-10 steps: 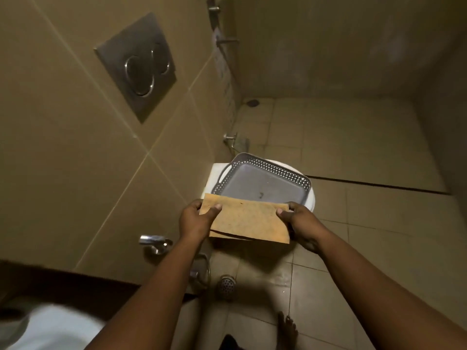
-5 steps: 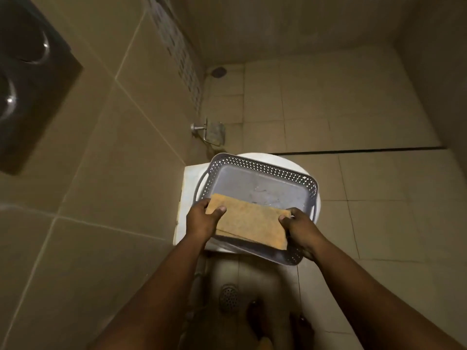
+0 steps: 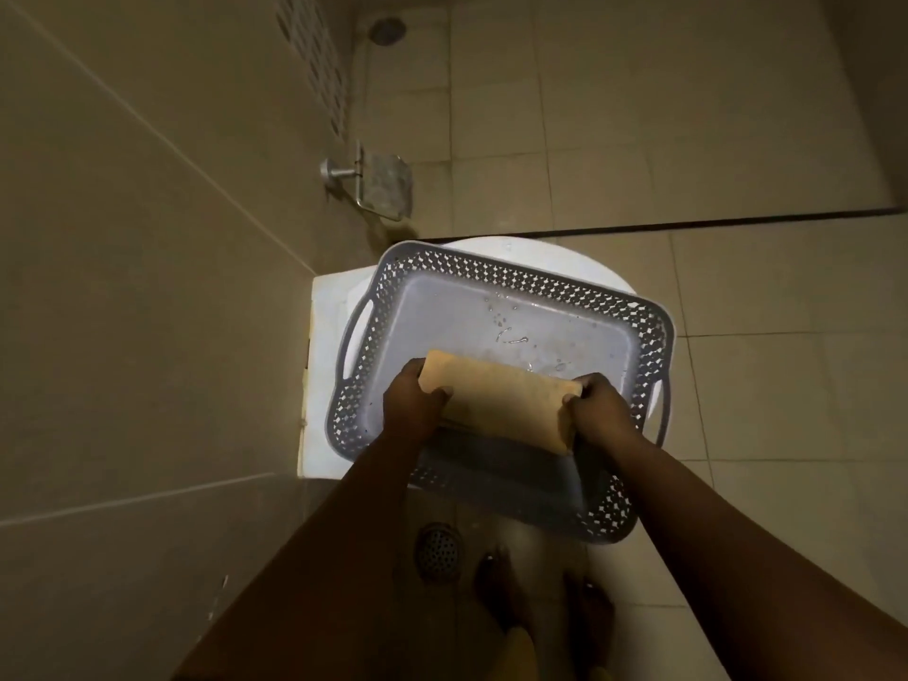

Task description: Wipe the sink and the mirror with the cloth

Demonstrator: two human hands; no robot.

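Note:
A folded orange-tan cloth (image 3: 501,400) is stretched between both hands, just above the inside of a grey perforated plastic basket (image 3: 521,272). My left hand (image 3: 410,403) grips the cloth's left end and my right hand (image 3: 597,410) grips its right end. The basket rests on a closed white toilet lid (image 3: 329,346), and its floor is wet with a few drops. Neither the sink nor the mirror is in view.
The tiled wall runs along the left, with a metal toilet-paper holder (image 3: 378,186) on it. A round floor drain (image 3: 437,552) lies below the basket, next to my bare feet (image 3: 506,592). A second drain (image 3: 388,29) sits in the far shower corner. Beige floor tiles spread to the right.
The view has tilted down and closer over the basket. Both hands have carried the cloth forward and lower into the basket, and the cloth looks more tightly folded.

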